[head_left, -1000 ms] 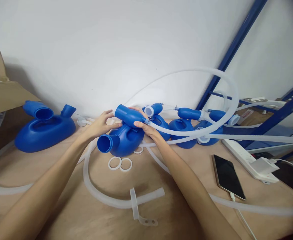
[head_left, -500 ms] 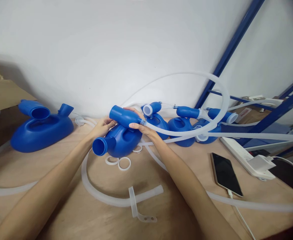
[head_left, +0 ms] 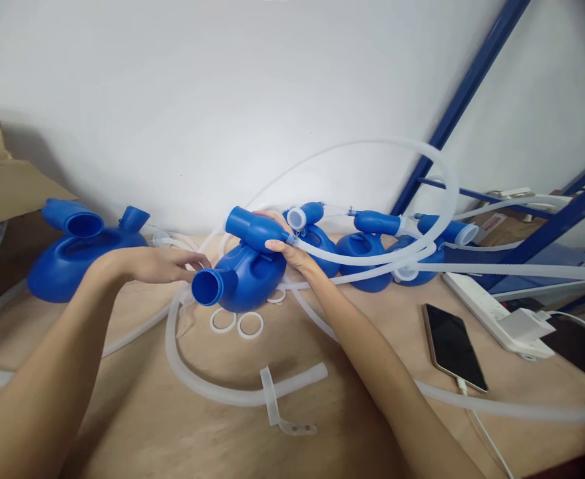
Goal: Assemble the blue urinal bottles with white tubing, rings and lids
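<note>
In the middle of the table a blue bottle (head_left: 252,276) has its round open mouth facing me. Across its top lies a blue funnel-shaped tube piece (head_left: 255,229), joined at its right end to a clear corrugated hose (head_left: 357,256). My right hand (head_left: 285,246) is wrapped round the right end of that piece, thumb in front. Left of the bottle's mouth, my left hand (head_left: 167,265) is off the tube piece, its fingers apart and holding nothing. White rings (head_left: 250,325) lie in front of the bottle. A clear strap (head_left: 271,397) loops round a hose end nearer me.
At the left, another blue bottle (head_left: 52,273) stands by a cardboard box (head_left: 12,193). Several blue bottles with hoses stand at the back right. A phone (head_left: 454,346) and a power strip (head_left: 476,306) lie at the right, beside a blue metal frame (head_left: 462,100).
My left hand has let go of the blue bottle and tube piece and moved left and down, its fingers now apart. My right hand keeps its hold.
</note>
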### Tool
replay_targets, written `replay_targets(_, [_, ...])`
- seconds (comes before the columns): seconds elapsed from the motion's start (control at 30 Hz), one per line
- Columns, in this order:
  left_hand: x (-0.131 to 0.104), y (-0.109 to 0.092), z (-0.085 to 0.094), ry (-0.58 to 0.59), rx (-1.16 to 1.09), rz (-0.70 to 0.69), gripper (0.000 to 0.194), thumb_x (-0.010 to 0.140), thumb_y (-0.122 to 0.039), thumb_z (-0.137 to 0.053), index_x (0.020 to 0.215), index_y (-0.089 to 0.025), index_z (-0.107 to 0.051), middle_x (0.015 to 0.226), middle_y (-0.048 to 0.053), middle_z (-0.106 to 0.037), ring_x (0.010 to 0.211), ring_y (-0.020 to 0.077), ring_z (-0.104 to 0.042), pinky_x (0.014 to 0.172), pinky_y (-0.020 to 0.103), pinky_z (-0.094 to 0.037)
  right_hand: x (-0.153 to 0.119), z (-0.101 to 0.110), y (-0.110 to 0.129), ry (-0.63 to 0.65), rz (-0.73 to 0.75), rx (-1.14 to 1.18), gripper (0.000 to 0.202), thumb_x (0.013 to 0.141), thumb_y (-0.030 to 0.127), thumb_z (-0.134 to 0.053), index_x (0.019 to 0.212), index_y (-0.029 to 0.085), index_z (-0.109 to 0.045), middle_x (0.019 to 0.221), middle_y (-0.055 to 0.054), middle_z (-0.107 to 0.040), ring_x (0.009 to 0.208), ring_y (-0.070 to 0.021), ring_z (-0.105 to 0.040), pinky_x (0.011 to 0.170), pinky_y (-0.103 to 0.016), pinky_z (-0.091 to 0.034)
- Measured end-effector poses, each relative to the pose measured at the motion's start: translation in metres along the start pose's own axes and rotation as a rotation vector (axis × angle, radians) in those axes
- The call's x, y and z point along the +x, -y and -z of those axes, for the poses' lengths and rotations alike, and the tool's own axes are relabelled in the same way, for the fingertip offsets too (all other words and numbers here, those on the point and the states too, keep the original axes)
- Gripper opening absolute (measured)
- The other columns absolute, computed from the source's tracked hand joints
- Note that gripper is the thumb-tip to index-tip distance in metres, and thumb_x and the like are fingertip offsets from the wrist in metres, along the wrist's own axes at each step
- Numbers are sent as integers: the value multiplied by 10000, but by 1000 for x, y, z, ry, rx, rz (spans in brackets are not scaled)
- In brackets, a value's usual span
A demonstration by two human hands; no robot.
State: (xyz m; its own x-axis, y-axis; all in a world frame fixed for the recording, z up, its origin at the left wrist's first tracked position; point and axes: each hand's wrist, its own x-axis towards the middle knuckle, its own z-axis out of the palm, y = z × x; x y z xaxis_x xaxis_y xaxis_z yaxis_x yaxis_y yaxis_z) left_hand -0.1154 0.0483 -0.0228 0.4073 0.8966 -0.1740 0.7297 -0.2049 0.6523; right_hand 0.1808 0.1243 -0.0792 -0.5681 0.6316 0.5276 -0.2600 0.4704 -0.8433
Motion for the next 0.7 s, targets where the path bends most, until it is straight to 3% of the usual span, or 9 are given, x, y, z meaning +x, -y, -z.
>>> replay_targets(0.07, [0,-4,-1,-75,23,-26,356,670,-586,-822,918,-331,-838,988,77,-815,931,334,-766,713,323,-617,-1,1,2,8,-15,13,640,724,483,-756,1321,262,-681,1193,-52,-774,1206,-289,-696,1132,-428,-517])
replay_targets(0.17, [1,-20,-4,-326,-56,-87,404,742,-643,-776,928,-286,-809,974,82,-797,950,307,-733,807,335,-606,0,2,5,34,-58,19,669,708,512,-742,1324,259,-682,1206,-60,-770,1224,-305,-685,1108,-443,-537])
replay_targets(0.27, [2,-41,-11,-574,-154,-176,474,787,-650,-754,1045,-253,-763,1086,89,-779,1064,308,-702,948,382,-575,1,0,7,54,-62,-10,725,666,499,-775,1348,273,-676,1256,-52,-758,1261,-315,-664,1139,-454,-514])
replay_targets(0.33, [3,-51,-17,-653,-163,-209,485,792,-644,-754,1057,-237,-733,1082,88,-769,1055,307,-700,954,402,-565,2,-2,6,76,-56,-13,751,655,491,-787,1365,277,-670,1289,-48,-749,1272,-320,-660,1148,-453,-504])
replay_targets(0.5, [8,-57,-25,-673,-333,-181,525,688,-559,-879,1022,-246,-623,706,8,-682,784,254,-681,736,344,-528,3,-8,5,106,-24,40,719,696,460,-760,1385,278,-659,1294,-45,-751,1252,-306,-679,1132,-436,-509])
replay_targets(0.7, [14,-49,-25,-533,-441,-280,413,705,-542,-840,840,-253,-578,689,-7,-540,687,196,-529,677,311,-416,1,-12,6,87,-51,52,732,648,461,-758,1353,281,-670,1239,-51,-765,1216,-322,-689,1093,-460,-542])
